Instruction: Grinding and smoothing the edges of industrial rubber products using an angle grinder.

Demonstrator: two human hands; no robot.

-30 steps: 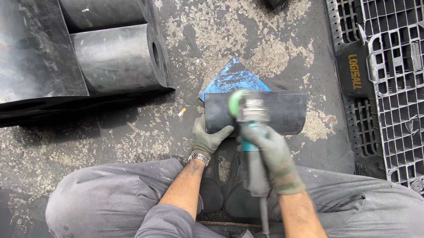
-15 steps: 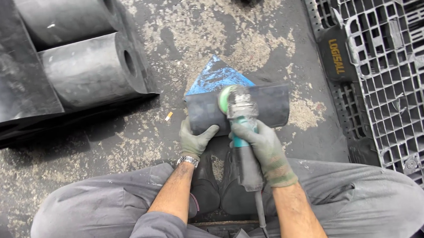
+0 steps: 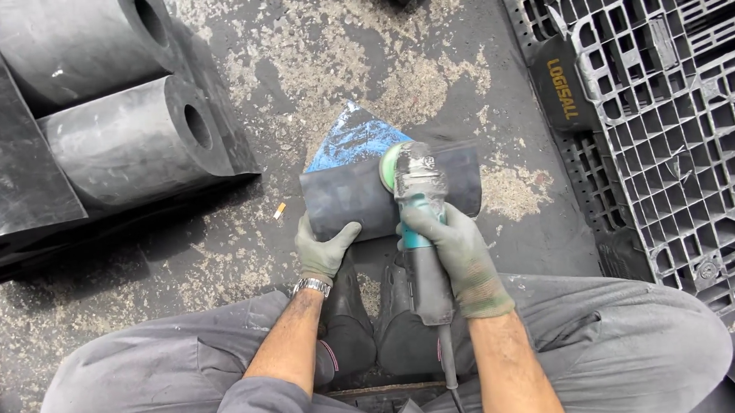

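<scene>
The gloved right hand [image 3: 460, 256] is closed around the body of a teal and grey angle grinder [image 3: 420, 229], its head resting on a dark rubber block [image 3: 350, 201] lying on the stained concrete floor [image 3: 243, 257]. The gloved left hand [image 3: 323, 250] grips the block's near edge. The grinding disc appears hidden underneath. Large black rubber cylinders [image 3: 126, 145] lie well apart, at left.

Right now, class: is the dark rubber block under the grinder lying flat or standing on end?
Lying flat. The rubber block rests broad face up on the floor, steadied by the left hand.
</scene>
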